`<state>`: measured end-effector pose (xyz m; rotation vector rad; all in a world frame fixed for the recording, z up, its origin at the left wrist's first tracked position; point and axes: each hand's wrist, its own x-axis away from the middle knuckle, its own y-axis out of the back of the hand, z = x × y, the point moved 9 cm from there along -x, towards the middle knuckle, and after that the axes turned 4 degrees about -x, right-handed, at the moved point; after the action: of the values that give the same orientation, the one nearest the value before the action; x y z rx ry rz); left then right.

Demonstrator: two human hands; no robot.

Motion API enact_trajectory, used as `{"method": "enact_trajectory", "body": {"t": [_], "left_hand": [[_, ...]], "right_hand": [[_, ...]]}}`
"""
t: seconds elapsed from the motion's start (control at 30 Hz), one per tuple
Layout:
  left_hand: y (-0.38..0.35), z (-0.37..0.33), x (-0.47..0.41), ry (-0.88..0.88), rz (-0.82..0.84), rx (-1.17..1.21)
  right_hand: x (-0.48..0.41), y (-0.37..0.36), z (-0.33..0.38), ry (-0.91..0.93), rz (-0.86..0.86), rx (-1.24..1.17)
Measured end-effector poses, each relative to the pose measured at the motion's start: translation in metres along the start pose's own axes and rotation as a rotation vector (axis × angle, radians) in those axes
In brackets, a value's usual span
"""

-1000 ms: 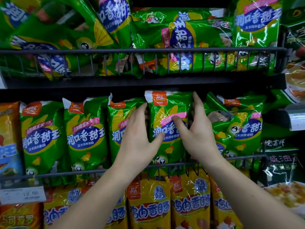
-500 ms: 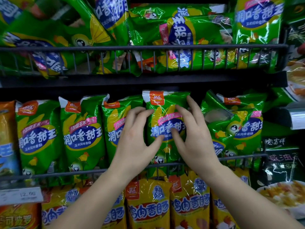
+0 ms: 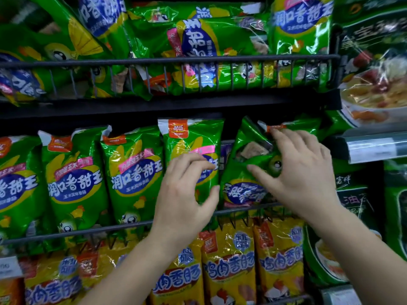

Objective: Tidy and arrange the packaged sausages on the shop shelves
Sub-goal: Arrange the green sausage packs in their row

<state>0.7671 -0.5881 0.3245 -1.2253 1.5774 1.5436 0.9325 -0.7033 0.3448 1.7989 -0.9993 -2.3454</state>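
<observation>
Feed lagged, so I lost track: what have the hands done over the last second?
The right hand left the upright pack and moved right, taking hold of the tilted pack, thumb on its front. The left hand slid right across the upright pack, fingers curled; grip unclear. The upright pack and the yellow packs below stayed put.

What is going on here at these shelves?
A person is tidying green sausage packs on the middle shelf. The right hand grips a crooked green pack at the right end of the row, fingers at its top, thumb on its front. The left hand rests on the upright green pack beside it; whether it grips is unclear. The packs further left stand upright. The green packs on the top shelf lie jumbled, and yellow packs stand below.
</observation>
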Motion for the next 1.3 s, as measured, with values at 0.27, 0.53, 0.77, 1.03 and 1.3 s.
{"method": "enact_trajectory", "body": {"t": [0.27,0.53,0.77,1.03,1.3], "left_hand": [[-0.030,-0.015,0.006,0.031,0.128,-0.087],[-0.051,-0.030,0.017,0.110,0.216,-0.085],[-0.052,-0.037,0.024,0.207,0.189,-0.065],[-0.050,-0.041,0.031,0.301,0.159,-0.047],[-0.052,-0.038,0.030,0.361,0.135,-0.007]], "right_hand": [[-0.016,-0.006,0.003,0.064,0.186,0.045],[-0.016,0.003,0.006,0.169,0.093,-0.006],[-0.015,0.010,0.003,0.219,0.030,-0.123],[-0.010,0.017,-0.004,0.169,-0.061,-0.239],[-0.019,0.036,-0.031,0.004,-0.118,-0.392]]}}
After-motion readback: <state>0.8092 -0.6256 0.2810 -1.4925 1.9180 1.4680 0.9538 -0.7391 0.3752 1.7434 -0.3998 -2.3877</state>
